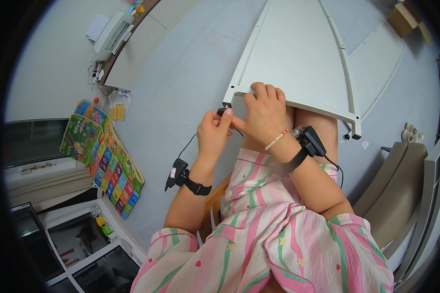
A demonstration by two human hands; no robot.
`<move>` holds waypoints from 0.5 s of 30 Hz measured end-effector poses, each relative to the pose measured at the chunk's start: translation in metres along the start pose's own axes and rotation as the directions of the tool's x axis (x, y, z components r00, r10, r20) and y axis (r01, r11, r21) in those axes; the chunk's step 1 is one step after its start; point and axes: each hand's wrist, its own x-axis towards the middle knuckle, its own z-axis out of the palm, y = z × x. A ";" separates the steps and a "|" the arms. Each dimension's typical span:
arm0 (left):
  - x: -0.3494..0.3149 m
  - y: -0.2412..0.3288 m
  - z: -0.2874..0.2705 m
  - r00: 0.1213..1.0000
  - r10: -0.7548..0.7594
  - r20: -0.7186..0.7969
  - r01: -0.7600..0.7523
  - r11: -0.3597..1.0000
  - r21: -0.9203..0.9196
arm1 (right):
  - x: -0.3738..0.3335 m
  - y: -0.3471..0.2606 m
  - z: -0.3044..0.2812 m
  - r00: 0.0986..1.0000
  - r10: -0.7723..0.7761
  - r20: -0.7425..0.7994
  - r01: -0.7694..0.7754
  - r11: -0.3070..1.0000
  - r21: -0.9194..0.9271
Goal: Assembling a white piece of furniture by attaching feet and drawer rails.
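A long white framed panel (298, 58) rests over my lap and stretches away from me. My left hand (213, 134) is closed, thumb and fingers pinching a small black foot (222, 112) at the end of the frame's left leg. A bit of bare metal shows between foot and leg. Curled over the panel's near edge are the fingers of my right hand (266, 112), its thumb reaching toward the left fingertips. The frame's right leg ends in a dark, open tube end (357, 136). Beside it is another small black part (347, 136).
Another white panel (379, 56) lies on the floor at the right, near a cardboard box (402, 20). A brown cushioned seat (393, 180) stands to my right. At the left are a colourful folded play mat (110, 166) and a printer (113, 35) on a cabinet. Cables hang from my wrist devices.
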 end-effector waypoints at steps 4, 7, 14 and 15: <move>0.006 -0.010 -0.004 0.989 -0.113 0.093 0.132 0.965 -0.228 | 0.000 -0.001 -0.006 0.999 -0.014 0.045 0.012 0.999 0.032; 0.007 -0.014 -0.004 0.979 -0.158 0.132 0.192 0.932 -0.307 | 0.000 -0.001 -0.004 0.998 0.005 0.060 -0.007 0.999 0.037; 0.003 0.003 -0.001 0.994 -0.082 0.069 0.090 0.988 -0.125 | -0.001 0.001 -0.002 1.000 -0.002 0.023 0.001 0.999 0.035; 0.003 0.003 -0.001 0.998 -0.043 0.050 0.046 0.998 -0.049 | -0.001 0.001 -0.001 1.000 0.001 0.010 -0.001 1.000 0.031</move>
